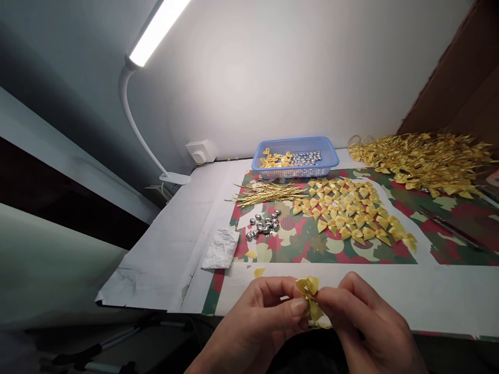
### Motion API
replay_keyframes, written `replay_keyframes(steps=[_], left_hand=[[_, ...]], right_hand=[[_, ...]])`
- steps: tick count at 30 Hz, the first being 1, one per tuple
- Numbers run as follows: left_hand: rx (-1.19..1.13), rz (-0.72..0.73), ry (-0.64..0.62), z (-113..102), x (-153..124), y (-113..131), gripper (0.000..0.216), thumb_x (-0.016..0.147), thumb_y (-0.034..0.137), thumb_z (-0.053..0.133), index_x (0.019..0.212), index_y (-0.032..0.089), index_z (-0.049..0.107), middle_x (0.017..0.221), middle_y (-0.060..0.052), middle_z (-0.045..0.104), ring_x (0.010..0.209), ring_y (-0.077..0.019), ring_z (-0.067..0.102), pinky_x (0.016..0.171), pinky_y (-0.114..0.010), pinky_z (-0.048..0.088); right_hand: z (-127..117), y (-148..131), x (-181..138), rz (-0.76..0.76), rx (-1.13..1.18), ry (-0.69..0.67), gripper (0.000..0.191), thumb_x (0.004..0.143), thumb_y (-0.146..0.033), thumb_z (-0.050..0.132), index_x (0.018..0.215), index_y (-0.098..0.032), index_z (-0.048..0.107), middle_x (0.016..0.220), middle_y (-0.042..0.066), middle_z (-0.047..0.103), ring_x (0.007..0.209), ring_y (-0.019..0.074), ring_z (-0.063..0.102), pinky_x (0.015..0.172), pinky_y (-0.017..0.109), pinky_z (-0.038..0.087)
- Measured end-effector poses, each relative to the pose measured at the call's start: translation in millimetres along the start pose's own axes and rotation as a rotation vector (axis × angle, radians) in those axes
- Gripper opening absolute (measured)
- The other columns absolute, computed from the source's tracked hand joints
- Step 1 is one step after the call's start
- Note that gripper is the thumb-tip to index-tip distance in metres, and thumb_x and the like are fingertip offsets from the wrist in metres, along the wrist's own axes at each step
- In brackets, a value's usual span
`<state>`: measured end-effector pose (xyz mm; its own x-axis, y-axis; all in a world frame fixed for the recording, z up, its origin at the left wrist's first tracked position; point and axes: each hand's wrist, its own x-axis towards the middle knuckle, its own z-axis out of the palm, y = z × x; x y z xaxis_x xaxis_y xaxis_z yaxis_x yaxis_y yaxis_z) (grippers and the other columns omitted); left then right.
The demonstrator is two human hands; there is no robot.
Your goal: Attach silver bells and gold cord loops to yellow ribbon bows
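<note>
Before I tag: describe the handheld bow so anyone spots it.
At the near edge of the white-covered table, find the left hand and right hand. Between them is a yellow ribbon bow, held up, unlike the bows lying on the camouflage-print sheet.

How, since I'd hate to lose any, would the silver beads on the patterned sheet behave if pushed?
The silver beads would probably roll, since they look rounded. Their shiny surface suggests they may be slippery to pinch. Several lie close together, so pushing one would likely nudge others.
</note>
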<state>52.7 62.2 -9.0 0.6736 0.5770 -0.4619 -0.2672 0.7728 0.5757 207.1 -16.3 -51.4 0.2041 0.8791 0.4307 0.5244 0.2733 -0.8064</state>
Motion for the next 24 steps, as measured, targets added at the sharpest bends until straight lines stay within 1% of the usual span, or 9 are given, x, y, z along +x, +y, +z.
replay_keyframes(steps=[7, 9, 12, 15, 17, 18, 20, 22, 24], left_hand=[[0.068, -0.005, 0.011, 3.0, 0.8, -2.0, 0.014, 0.074, 0.015, 0.083, 0.085, 0.009, 0.077, 0.079, -0.005, 0.068, 0.073, -0.0111, 0.061, 0.071, -0.02, 0.048], [0.088, 0.007, 0.026, 2.9, -0.1, -2.7, 0.014, 0.074, 0.018, 0.084, 0.084, 0.011, 0.077, 0.079, -0.005, 0.067, 0.074, -0.0118, 0.06, 0.072, -0.021, 0.047], [0.185, 0.053, 0.045, 1.6, -1.4, -3.5, 0.012, 0.075, 0.021, 0.083, 0.08, 0.013, 0.076, 0.079, -0.002, 0.064, 0.074, -0.0117, 0.056, 0.073, -0.022, 0.044], [0.365, 0.128, 0.054, 0.9, -0.8, -2.6, 0.01, 0.08, 0.023, 0.079, 0.082, 0.014, 0.074, 0.085, -0.001, 0.061, 0.082, -0.0139, 0.055, 0.079, -0.024, 0.043], [0.484, 0.177, 0.086, 2.2, 0.4, -0.9, 0.009, 0.084, 0.024, 0.075, 0.082, 0.015, 0.072, 0.087, -0.001, 0.061, 0.084, -0.0155, 0.054, 0.079, -0.025, 0.043], [0.544, 0.208, 0.112, 3.4, 0.9, 0.1, 0.01, 0.084, 0.025, 0.074, 0.081, 0.015, 0.071, 0.086, -0.002, 0.06, 0.084, -0.0161, 0.054, 0.078, -0.026, 0.043], [0.655, 0.281, 0.159, 6.6, 1.4, 1.5, 0.015, 0.085, 0.026, 0.072, 0.075, 0.015, 0.068, 0.085, -0.003, 0.061, 0.083, -0.018, 0.055, 0.076, -0.027, 0.044], [0.736, 0.341, 0.185, 9.6, 0.9, 1.8, 0.016, 0.085, 0.026, 0.07, 0.073, 0.015, 0.067, 0.086, -0.005, 0.063, 0.084, -0.0206, 0.058, 0.077, -0.029, 0.046], [0.778, 0.379, 0.183, 11.3, -0.1, 0.9, 0.012, 0.085, 0.024, 0.068, 0.076, 0.016, 0.068, 0.088, -0.006, 0.065, 0.085, -0.0228, 0.06, 0.078, -0.031, 0.048]], right_hand=[[-0.4, 0.5, 2.7, -0.05, -0.033, 0.005, 0.019, 0.096, -0.011, 0.049, 0.091, -0.022, 0.064, 0.07, -0.002, 0.04, 0.057, 0.0104, 0.045, 0.052, 0.019, 0.04], [-1.3, 3.3, 3.4, -0.048, 0.031, -0.026, 0.02, 0.096, -0.01, 0.049, 0.093, -0.023, 0.064, 0.073, -0.001, 0.046, 0.059, 0.01, 0.05, 0.054, 0.018, 0.044], [-0.4, 6.6, 2.6, -0.024, 0.118, -0.029, 0.019, 0.096, -0.011, 0.051, 0.099, -0.025, 0.063, 0.085, 0.001, 0.061, 0.071, 0.0115, 0.063, 0.064, 0.018, 0.051], [0.8, 6.0, 0.7, 0.058, 0.026, 0.028, 0.014, 0.096, -0.02, 0.054, 0.105, -0.028, 0.061, 0.091, -0.002, 0.072, 0.076, 0.0115, 0.071, 0.067, 0.015, 0.054], [-1.2, 4.1, 1.3, 0.062, -0.066, 0.051, 0.017, 0.099, -0.023, 0.051, 0.113, -0.029, 0.058, 0.094, -0.004, 0.075, 0.076, 0.0099, 0.073, 0.066, 0.012, 0.055], [-3.2, 3.1, 2.5, 0.017, -0.112, 0.054, 0.02, 0.1, -0.022, 0.048, 0.117, -0.028, 0.056, 0.096, -0.003, 0.075, 0.078, 0.0097, 0.073, 0.068, 0.012, 0.055], [-8.2, 1.2, 6.8, -0.148, -0.213, 0.042, 0.023, 0.099, -0.018, 0.048, 0.119, -0.025, 0.056, 0.097, 0.001, 0.074, 0.079, 0.0109, 0.073, 0.071, 0.015, 0.056], [-11.9, -1.2, 12.2, -0.291, -0.31, 0.027, 0.022, 0.095, -0.015, 0.052, 0.115, -0.023, 0.059, 0.095, 0.005, 0.071, 0.078, 0.0129, 0.07, 0.069, 0.019, 0.056], [-11.9, -4.9, 17.3, -0.347, -0.361, 0.014, 0.018, 0.095, -0.014, 0.051, 0.107, -0.022, 0.063, 0.092, 0.007, 0.069, 0.076, 0.0141, 0.068, 0.064, 0.021, 0.055]])
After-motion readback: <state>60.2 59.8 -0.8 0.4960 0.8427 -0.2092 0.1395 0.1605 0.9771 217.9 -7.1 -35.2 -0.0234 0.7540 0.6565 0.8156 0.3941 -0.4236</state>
